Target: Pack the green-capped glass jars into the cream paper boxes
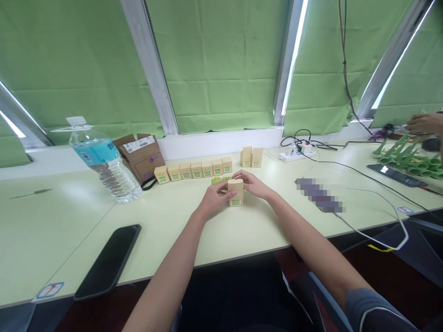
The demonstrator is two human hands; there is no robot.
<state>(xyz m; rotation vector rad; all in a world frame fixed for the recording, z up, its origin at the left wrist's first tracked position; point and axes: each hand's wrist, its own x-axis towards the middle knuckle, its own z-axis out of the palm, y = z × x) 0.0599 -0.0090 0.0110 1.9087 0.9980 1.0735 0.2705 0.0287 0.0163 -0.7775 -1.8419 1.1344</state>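
Observation:
A small tan cardboard box [236,196] with a green-and-white label stands upright on the table in front of me. My left hand [215,199] grips it from the left, thumb across its front face. From the right, my right hand [255,185] curls its fingers behind the top edge; its fingertips are partly hidden by the box. Just behind are two small round green items [216,180], partly covered by my left hand. Farther back runs a row of similar small boxes [197,170], and two more boxes [246,157] stand apart to its right.
On the left are a large water bottle [107,161], an opened brown carton [143,159], a black phone [109,260] and a thin pen-like tool [32,193]. Rightward lie a blurred-out phone [318,194] with a white cable, a power strip [296,154], green plastic parts [408,159] and another person's hand [425,123].

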